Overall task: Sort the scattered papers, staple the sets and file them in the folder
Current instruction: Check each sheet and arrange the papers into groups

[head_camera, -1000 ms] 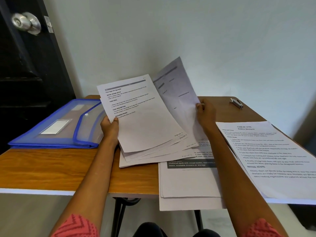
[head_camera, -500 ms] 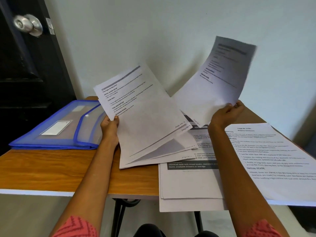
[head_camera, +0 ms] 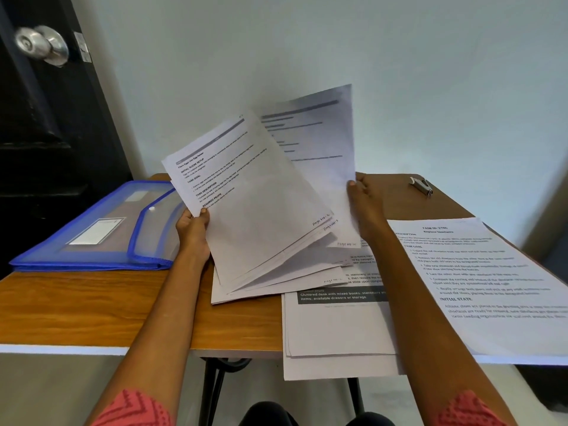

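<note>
Half a second before, the right hand (head_camera: 365,204) had held a single sheet (head_camera: 319,155) high toward the upper right of the frame, well apart from the rest. Now that sheet had come back down behind the fanned set of pages (head_camera: 261,216), its lower edge lying just beside the page marked in handwriting at the corner. The right hand's grip was clamped on the sheet's right edge, thumb in front. The left hand (head_camera: 193,226), left of centre, pinched the set at its left edge, tilting it up off the table (head_camera: 107,305). Judging by this, the page was being slotted into its numbered place, so sorting of this set was under way and stapling not yet due.

Below the set, more loose papers (head_camera: 335,330) lay at centre bottom, overhanging the table's front edge, and another printed sheet (head_camera: 479,281) lay at the right. The blue folder (head_camera: 101,232) lay closed at the left, beside the left hand. A small metal stapler (head_camera: 421,186) sat toward the upper right, well apart from both hands. A dark door with a round knob (head_camera: 43,46) filled the upper left. Nothing blocked the sheet's way.
</note>
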Available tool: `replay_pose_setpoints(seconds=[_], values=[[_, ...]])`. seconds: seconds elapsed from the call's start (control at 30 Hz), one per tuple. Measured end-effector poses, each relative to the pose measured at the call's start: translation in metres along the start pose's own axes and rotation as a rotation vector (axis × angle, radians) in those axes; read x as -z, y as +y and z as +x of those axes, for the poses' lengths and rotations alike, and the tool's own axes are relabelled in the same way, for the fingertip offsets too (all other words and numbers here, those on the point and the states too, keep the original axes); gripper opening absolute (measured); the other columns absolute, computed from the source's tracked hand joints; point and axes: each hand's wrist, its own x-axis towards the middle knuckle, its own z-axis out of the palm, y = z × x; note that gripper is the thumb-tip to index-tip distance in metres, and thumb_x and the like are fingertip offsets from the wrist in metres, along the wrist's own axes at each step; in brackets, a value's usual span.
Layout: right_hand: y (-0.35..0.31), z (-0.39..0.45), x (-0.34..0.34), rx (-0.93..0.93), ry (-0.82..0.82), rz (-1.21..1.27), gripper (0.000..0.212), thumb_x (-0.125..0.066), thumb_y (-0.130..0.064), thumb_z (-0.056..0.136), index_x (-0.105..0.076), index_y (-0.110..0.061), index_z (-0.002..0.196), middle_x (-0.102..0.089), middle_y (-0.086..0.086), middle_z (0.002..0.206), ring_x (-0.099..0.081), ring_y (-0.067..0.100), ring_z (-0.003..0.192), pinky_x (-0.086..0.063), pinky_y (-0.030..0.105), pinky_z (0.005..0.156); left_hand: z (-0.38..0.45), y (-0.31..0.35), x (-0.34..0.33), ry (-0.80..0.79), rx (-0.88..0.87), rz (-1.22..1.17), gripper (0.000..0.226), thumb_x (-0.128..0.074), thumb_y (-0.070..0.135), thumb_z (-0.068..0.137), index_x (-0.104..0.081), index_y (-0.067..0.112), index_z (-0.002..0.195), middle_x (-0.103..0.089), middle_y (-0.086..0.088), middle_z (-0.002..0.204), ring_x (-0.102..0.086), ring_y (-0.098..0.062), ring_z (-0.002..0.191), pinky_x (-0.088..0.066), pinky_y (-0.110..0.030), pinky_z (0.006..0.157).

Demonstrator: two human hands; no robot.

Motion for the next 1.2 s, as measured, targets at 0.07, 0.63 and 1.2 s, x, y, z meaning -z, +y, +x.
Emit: replay_pose_setpoints(seconds=[0.07,0.63,1.2], values=[[-0.005,-0.007,-0.004,-0.030,-0.087,-0.037,0.014,-0.041,-0.012,0.099,-0.054,-0.016,0.103,-0.061,-0.001,0.090,-0.059,0.007,0.074,-0.051,0.013,0.063,-0.001,0.000,0.001,-0.010,-0.012,-0.003,0.030,-0.052,0.004,0.093,-0.057,0.014,0.120,-0.060,-0.005,0.116,-0.056,-0.021,0.108,-0.049,-0.042,0.092],[0.019,-0.009,-0.008,0.129,-0.046,-0.718,0.018,-0.054,-0.016,0.094,-0.063,-0.003,0.102,-0.068,0.014,0.101,-0.065,0.023,0.082,-0.054,0.034,0.079,0.004,-0.006,0.001,-0.010,-0.031,0.150,0.037,-0.052,-0.005,0.089,-0.054,0.006,0.125,-0.057,-0.012,0.125,-0.053,-0.027,0.117,-0.044,-0.045,0.100],[0.022,-0.013,-0.001,-0.146,-0.210,-1.018,0.040,-0.077,-0.027,0.075,-0.063,-0.008,0.108,-0.062,0.007,0.112,-0.057,0.022,0.100,-0.043,0.030,0.079,0.009,-0.002,0.007,0.112,-0.052,0.126,0.038,-0.052,-0.003,0.090,-0.053,0.007,0.128,-0.057,-0.011,0.126,-0.053,-0.024,0.118,-0.045,-0.040,0.101]])
